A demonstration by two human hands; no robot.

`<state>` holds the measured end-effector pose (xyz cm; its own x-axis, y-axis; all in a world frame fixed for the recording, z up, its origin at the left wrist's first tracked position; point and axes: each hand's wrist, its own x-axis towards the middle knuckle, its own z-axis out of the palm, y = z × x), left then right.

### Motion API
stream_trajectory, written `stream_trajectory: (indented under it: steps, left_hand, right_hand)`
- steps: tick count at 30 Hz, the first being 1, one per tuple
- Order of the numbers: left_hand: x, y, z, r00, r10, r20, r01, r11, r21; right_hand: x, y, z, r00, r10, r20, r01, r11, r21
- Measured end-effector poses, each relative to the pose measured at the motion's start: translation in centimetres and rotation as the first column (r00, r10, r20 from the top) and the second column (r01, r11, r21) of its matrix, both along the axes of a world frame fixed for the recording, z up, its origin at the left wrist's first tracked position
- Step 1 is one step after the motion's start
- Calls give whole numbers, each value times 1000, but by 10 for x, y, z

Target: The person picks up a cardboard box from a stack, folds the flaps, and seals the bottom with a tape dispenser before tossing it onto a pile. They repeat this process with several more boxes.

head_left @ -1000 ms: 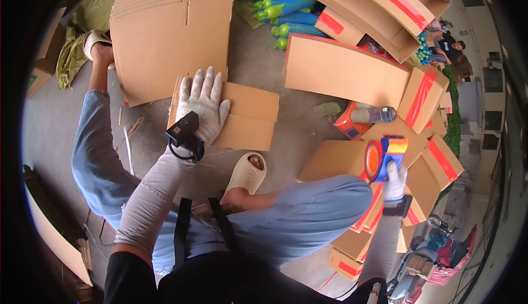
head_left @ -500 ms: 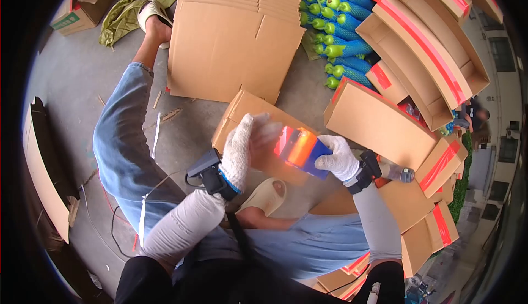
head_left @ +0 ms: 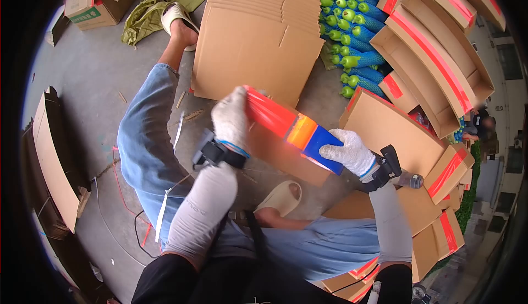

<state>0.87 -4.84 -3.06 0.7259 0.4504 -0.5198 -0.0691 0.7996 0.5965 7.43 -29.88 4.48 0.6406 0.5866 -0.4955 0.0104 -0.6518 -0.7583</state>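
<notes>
My right hand (head_left: 348, 151), in a white glove, grips a blue and orange tape dispenser (head_left: 313, 139) in front of me. A strip of red tape (head_left: 268, 111) runs from it up and left to my left hand (head_left: 231, 118), which pinches the tape's free end. Both hands hover above a small flat cardboard box (head_left: 286, 158) lying on the floor by my sandalled foot (head_left: 281, 198). A tracker is strapped to each wrist.
A stack of flattened cartons (head_left: 258, 45) lies ahead. Open boxes with red tape (head_left: 429, 51) stand at the right, beside green bottles in blue netting (head_left: 346, 29). More taped boxes (head_left: 434, 232) sit lower right. Cardboard sheets (head_left: 52, 155) lean at left. A person sits at far right (head_left: 478, 122).
The right hand brought the tape dispenser from the right over to the left hand. The left hand left the flat box, took the tape end and pulled a long red strip out up-left.
</notes>
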Motion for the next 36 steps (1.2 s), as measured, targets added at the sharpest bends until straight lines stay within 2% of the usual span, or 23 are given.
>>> stream_trajectory:
  steps: [1, 2, 3, 5, 7, 8, 10, 12, 15, 17, 18, 19, 21, 24, 25, 27, 29, 30, 31, 32, 34, 35, 36]
  left_hand:
    - [5, 29, -17, 993, 76, -90, -67, 993, 93]
    - [6, 56, -53, 986, 42, -163, -15, 986, 166]
    - [5, 67, -75, 972, -9, -236, 53, 982, 180]
    - [1, 69, -123, 946, -70, -318, 131, 976, 173]
    - [-8, 66, -133, 940, -111, -323, 164, 976, 142]
    - [-9, 64, -139, 941, -54, -334, 94, 990, 107]
    - [-15, 70, -119, 949, -33, -315, 83, 986, 145]
    - [-19, 75, -110, 953, -37, -301, 101, 975, 199]
    - [-12, 68, -158, 922, -164, -350, 247, 947, 207]
    - [-17, 45, -201, 826, -346, -445, 493, 825, 274]
    - [-22, 18, -232, 907, -301, -294, 407, 807, 429]
    - [-23, -1, -241, 860, -415, -297, 505, 778, 375]
    - [-21, -3, -240, 740, -335, -583, 653, 569, 500]
    - [-29, -2, -233, 736, 132, -664, 634, 208, 745]
    - [-25, 1, -214, 796, -112, -595, 582, 412, 701]
    - [-15, 9, -149, 824, -508, -251, 565, 705, 429]
    - [-11, -5, -102, 760, -557, -335, 579, 344, 739]
    - [-7, -12, -102, 733, -541, -411, 629, 311, 712]
    - [-2, -16, -125, 768, -556, -318, 586, 408, 701]
    - [-1, -14, -152, 803, -551, -227, 539, 510, 670]
    - [-1, -9, -161, 794, -570, -212, 527, 470, 708]
    - [2, -6, -171, 777, -522, -351, 565, 333, 755]
    - [1, -6, -160, 751, -509, -421, 601, 263, 755]
  right_hand:
    - [-1, 2, -4, 999, -34, -18, 34, 999, 27]
    - [-3, 5, -7, 997, -61, -39, 63, 997, 51]
    - [-2, 9, -8, 995, -82, -63, 86, 994, 72]
    - [2, 25, -7, 999, -2, 38, 3, 1000, -19]
    - [3, 34, -6, 997, 20, 79, -14, 997, -73]
    - [4, 34, -5, 997, 7, 74, -1, 997, -80]
    - [2, 32, -8, 997, -15, 81, 17, 1000, -26]
    - [1, 37, -5, 995, 7, 102, 4, 994, -107]
    - [2, 44, -9, 992, 9, 128, 7, 992, -122]
    - [0, 45, -11, 990, -9, 144, 25, 993, -112]
    - [-2, 43, -11, 988, -16, 154, 34, 993, -115]
    - [-2, 42, -10, 986, -22, 168, 42, 992, -119]
    - [-2, 39, -14, 985, -38, 171, 55, 993, -100]
    - [-6, 38, -12, 987, -53, 152, 66, 995, -81]
    - [-3, 39, -11, 988, -53, 146, 64, 996, -70]
    - [4, 37, -18, 987, -31, 160, 39, 998, -45]
    - [3, 35, -21, 984, -2, 181, 13, 998, -57]
    - [4, 36, -17, 989, 16, 146, -2, 995, -96]
    - [2, 42, -10, 995, 2, 101, 5, 998, -69]
    - [6, 45, -8, 981, 92, 173, -51, 972, -231]
    - [12, 50, -4, 978, 142, 150, -90, 946, -310]
    - [11, 47, -1, 974, 174, 145, -111, 925, -363]
    - [8, 37, 3, 967, 211, 145, -135, 902, -411]
